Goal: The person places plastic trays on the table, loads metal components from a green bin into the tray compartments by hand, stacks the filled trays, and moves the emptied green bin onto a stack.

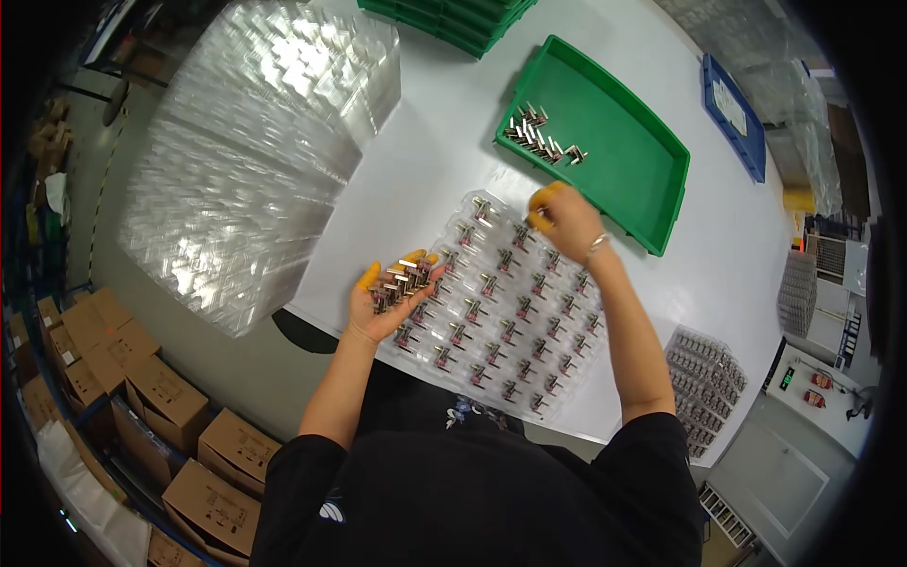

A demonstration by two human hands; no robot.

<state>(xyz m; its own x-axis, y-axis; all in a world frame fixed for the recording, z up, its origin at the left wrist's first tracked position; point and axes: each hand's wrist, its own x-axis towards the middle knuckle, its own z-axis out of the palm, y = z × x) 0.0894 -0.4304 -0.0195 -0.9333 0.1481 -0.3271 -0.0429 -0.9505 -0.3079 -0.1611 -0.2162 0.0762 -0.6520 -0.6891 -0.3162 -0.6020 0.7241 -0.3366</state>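
Palm up, my left hand (373,317) cradles several small metal parts (404,280), its fingers curled around the pile beside the left edge of a clear plastic tray (505,302). Rows of similar small metal parts with pinkish bits (489,283) sit in that tray's pockets. Above its upper right edge is my right hand (570,225), fingers pinched together; whatever is between them is hidden. Both hands wear yellow finger covers. Behind the tray lies a green bin (619,142) with a loose cluster of the same metal parts (539,140) in its left end.
Tall stacks of clear plastic trays (255,142) fill the table's left side. Further green bins (453,24) are stacked at the back. A blue tray (734,118) lies at the far right edge. Filled trays (704,392) stand at the right front. Cardboard boxes (213,501) line the lower left.
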